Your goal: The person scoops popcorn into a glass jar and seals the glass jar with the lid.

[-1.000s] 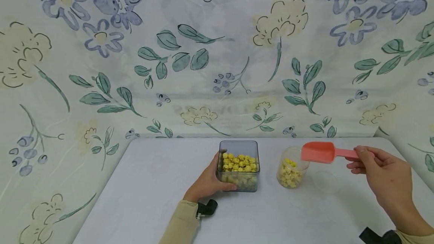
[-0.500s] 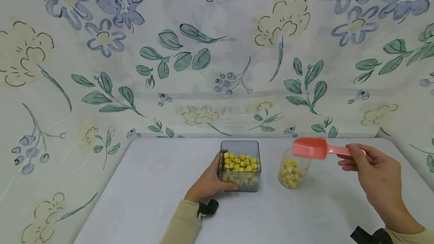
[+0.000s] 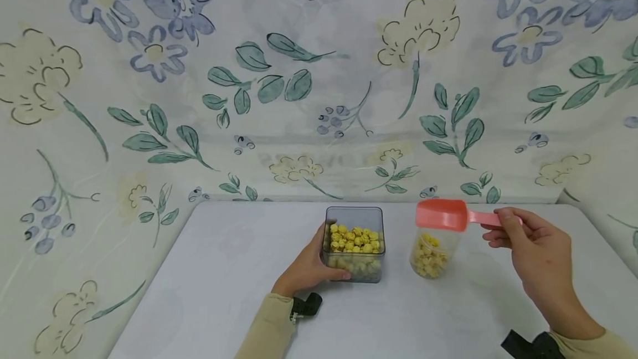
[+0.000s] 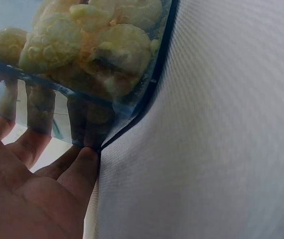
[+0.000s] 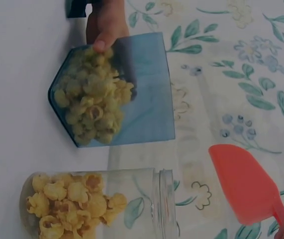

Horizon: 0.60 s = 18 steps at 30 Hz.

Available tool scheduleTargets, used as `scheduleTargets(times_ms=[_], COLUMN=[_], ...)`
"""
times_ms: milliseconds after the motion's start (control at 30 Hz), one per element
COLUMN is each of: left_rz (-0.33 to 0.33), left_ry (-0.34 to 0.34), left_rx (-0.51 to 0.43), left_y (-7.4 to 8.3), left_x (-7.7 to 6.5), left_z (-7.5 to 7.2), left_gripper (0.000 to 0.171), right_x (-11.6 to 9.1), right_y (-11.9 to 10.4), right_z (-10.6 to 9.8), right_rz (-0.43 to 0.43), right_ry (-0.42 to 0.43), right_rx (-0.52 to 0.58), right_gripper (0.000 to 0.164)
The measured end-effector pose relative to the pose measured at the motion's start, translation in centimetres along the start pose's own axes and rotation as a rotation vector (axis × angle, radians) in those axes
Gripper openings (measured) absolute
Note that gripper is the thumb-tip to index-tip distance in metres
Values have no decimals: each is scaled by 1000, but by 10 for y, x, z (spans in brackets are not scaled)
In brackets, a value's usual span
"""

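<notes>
A clear square tub of yellow popcorn stands mid-table; my left hand grips its left side, thumb at the front. In the left wrist view my fingers lie against the tub wall. To its right stands a clear round jar partly filled with popcorn. My right hand pinches the handle of a pink scoop, whose bowl hovers over the jar's mouth. The right wrist view shows the scoop, the jar and the tub.
The white table is walled by floral cloth at the back and both sides. Black wrist straps sit on both of my arms.
My right hand has carried the pink scoop leftward and slightly up, from beside the jar's right rim to over its mouth. The left hand and tub have stayed put.
</notes>
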State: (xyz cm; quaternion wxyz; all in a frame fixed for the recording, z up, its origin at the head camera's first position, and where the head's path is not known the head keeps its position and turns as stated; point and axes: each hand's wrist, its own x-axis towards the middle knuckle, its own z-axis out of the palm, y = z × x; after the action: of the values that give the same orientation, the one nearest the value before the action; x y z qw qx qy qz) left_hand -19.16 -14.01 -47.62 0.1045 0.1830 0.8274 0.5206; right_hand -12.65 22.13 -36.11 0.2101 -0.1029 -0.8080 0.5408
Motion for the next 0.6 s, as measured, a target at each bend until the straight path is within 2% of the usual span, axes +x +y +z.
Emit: scheduleTargets(times_ms=[600], left_rz=[-13], left_ry=[15], left_rx=[33], left_y=[-1], left_x=[0], left_z=[1], left_gripper=[122], right_x=[-2], right_y=[-16], right_z=[33], right_rz=[-138], right_ry=[-67], right_rx=[69], right_gripper=[36])
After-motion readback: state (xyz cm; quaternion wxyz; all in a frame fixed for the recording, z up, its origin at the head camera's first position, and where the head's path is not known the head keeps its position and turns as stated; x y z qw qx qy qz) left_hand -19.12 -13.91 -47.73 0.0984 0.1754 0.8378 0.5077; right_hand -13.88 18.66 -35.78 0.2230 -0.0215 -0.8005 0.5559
